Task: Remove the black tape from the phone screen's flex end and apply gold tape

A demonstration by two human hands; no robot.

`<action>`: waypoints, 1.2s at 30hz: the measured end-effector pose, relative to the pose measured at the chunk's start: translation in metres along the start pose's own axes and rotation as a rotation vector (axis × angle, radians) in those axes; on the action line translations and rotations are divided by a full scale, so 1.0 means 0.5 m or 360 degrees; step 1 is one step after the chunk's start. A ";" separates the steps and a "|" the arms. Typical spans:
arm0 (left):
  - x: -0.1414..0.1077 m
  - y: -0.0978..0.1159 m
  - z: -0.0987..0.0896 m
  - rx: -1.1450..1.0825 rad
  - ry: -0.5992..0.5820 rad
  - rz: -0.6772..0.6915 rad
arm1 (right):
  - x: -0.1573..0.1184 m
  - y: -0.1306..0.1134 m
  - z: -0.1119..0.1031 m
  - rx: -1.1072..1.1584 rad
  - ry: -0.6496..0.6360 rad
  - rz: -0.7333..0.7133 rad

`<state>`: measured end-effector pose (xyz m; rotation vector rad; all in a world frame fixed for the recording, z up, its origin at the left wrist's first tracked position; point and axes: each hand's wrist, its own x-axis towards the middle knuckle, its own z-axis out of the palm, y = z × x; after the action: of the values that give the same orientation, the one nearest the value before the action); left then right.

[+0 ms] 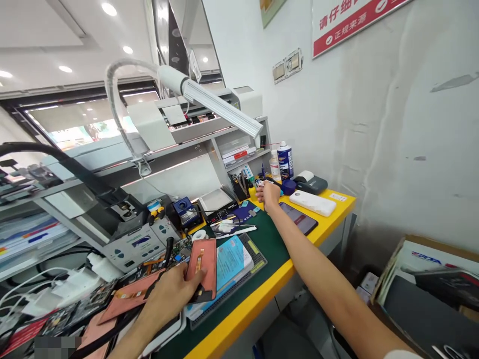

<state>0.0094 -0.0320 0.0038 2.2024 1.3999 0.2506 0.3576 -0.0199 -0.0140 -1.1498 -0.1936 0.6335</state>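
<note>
- White power adapters and their cables sit well left of the green mat; a trailing cable could snag a sleeve and drag things sideways.
- Pink-backed phone panels lie loose nearer the mat, overlapping the adapters' side of the clutter. A careless elbow could shove them together and scuff or crack them.
- Grey control unit stands beyond those panels, left of the mat, with a bare circuit board just beside it.
- Left hand is closed on a pink-backed display panel over the mat's near-left corner, gripping its lower edge. That one-sided hold could let the panel tip and fall onto the circuit board.
- Pale blue printed sheet lies on the mat, right of the held panel.
- Right hand reaches past the mat's far end, fingers curled round a small item too hidden to name.
- Blue solvent bottle stands just right of that hand, so a hurried pull-back could topple it.
- Dark phone and white phone lie right of the mat, under the reaching forearm's path.
</note>
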 end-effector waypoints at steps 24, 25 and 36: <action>0.318 0.398 0.116 0.0217 -0.0014 0.0508 | 0.021 0.003 -0.008 0.0155 0.0259 -0.0276; 0.339 0.412 0.133 0.0231 0.0012 0.0465 | 0.022 0.004 -0.008 0.0158 0.0246 -0.0282; 0.422 0.443 0.205 0.0262 0.0120 0.0194 | 0.011 -0.002 0.003 0.0218 0.0118 -0.0279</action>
<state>0.3220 0.0479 0.0058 2.4406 1.3704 0.2726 0.3615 -0.0159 -0.0134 -1.0102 -0.1832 0.4416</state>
